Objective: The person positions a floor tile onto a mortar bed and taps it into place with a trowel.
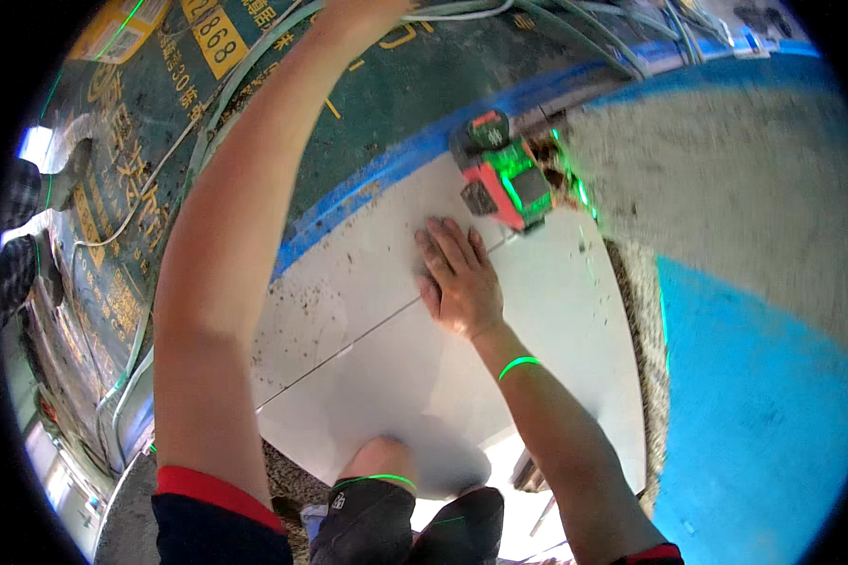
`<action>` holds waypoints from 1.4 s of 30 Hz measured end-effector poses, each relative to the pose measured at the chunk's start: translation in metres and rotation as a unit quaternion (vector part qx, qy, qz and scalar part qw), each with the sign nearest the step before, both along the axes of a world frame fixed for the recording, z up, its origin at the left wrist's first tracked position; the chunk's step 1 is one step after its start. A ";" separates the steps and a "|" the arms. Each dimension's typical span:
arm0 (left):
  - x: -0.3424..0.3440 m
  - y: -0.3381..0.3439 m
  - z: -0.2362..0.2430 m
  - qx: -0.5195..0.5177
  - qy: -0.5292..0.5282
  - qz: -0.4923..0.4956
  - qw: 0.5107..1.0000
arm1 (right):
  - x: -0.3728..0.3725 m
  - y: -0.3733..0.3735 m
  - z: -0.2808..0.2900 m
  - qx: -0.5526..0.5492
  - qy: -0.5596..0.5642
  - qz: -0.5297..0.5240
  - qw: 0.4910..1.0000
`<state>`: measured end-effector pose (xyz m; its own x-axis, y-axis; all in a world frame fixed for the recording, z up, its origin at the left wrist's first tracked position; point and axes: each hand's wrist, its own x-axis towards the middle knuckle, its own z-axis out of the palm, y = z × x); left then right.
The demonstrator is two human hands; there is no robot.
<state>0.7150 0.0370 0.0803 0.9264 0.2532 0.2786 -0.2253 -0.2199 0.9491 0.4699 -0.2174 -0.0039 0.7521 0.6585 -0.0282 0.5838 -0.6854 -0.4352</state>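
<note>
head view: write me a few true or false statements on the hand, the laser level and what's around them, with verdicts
1. The right hand rests on the pale tiles. True.
2. It is gripping the laser level. False: the level sits beyond its fingertips, not held by it.
3. A green line of light crosses the right forearm. True.
4. The left forearm hangs down by the knees. False: it stretches up to the top edge of the view.
5. A blue strip borders the dark green sheet. True.

Left arm (219,254): stretched forward | right hand (462,281): flat, palm down
</note>
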 end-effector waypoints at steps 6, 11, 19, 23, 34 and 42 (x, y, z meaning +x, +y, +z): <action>-0.280 -0.016 0.018 0.015 0.101 0.024 0.994 | -0.056 -0.013 0.001 -0.074 0.012 -0.065 0.995; -0.432 -0.061 0.036 0.065 0.172 -0.062 0.981 | -0.112 -0.099 -0.007 -0.162 -0.010 -0.252 0.954; -0.449 -0.181 0.020 0.260 0.243 -0.297 0.886 | -0.227 -0.331 0.052 -0.261 0.069 -0.581 0.768; -0.386 -0.247 -0.011 0.337 0.138 -0.293 0.884 | -0.343 -0.313 0.103 -0.115 0.103 -0.501 0.852; -0.334 -0.283 -0.038 0.371 0.158 -0.274 0.873 | -0.411 -0.216 0.135 -0.089 0.102 -0.503 0.853; -0.374 -0.251 -0.059 0.173 0.223 -0.163 0.945 | -0.261 -0.144 0.131 0.137 0.242 -0.548 0.789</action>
